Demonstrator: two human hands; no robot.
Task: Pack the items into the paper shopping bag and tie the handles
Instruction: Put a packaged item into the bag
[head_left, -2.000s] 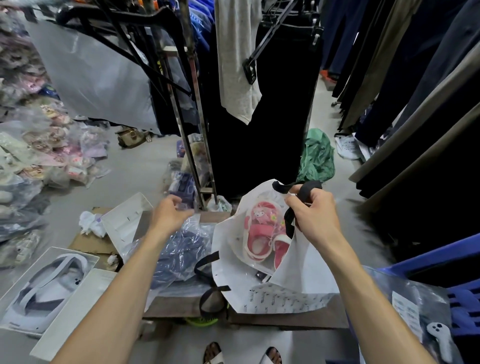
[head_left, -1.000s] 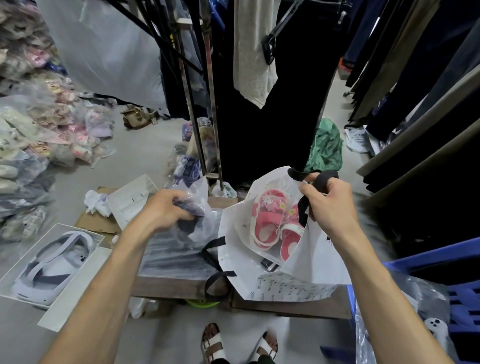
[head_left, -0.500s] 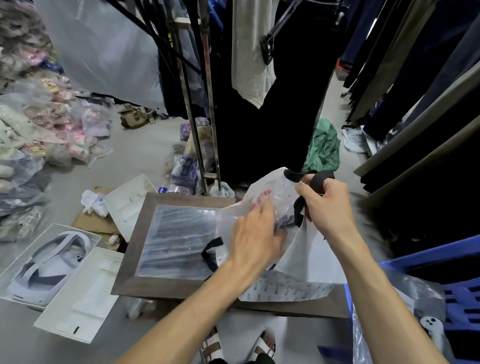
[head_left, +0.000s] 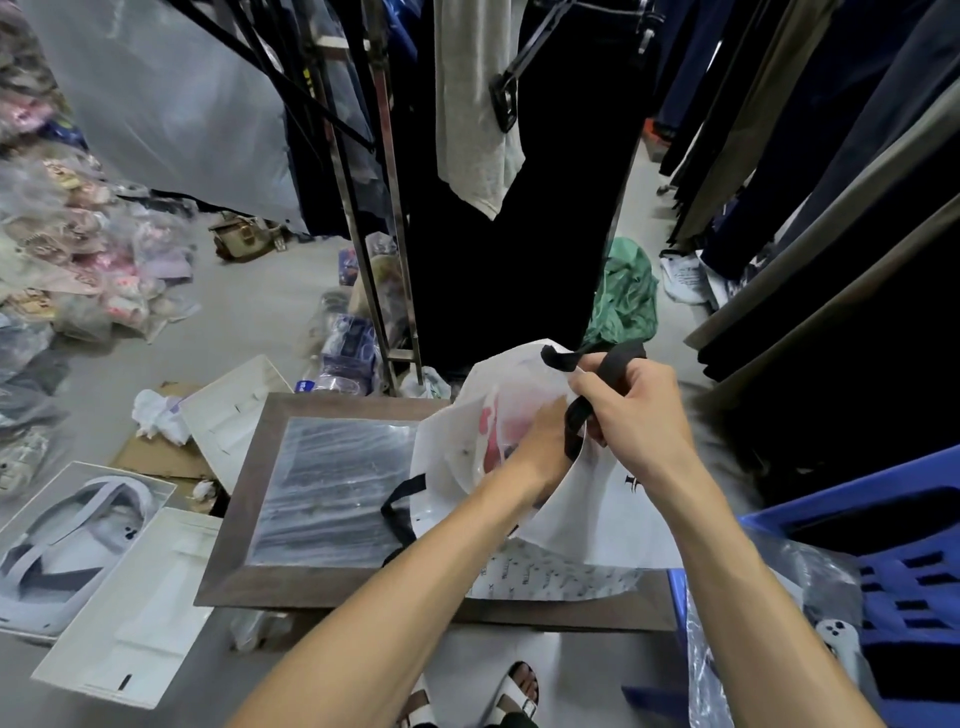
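Note:
A white shopping bag (head_left: 613, 509) with black handles stands open on a low brown table (head_left: 234, 571). My right hand (head_left: 634, 421) is closed around the bag's far black handle (head_left: 618, 358), holding that side up. My left hand (head_left: 540, 447) reaches down into the bag's mouth, pushing in a clear plastic packet; its fingers are hidden inside. Pink sandals (head_left: 498, 426) show blurred through plastic inside the bag. The near handle (head_left: 400, 509) hangs loose over the table.
White box lids (head_left: 130, 597) and a headset box (head_left: 67, 540) lie on the floor at left. A metal clothes rack (head_left: 384, 234) with hanging garments stands behind the table. Blue crates (head_left: 893, 571) sit at right. Packed goods pile up far left.
My left hand grabbed the plastic-wrapped dark item off the table, carried it right and pushed it into the bag. The table top is bare now. My right hand kept the handle.

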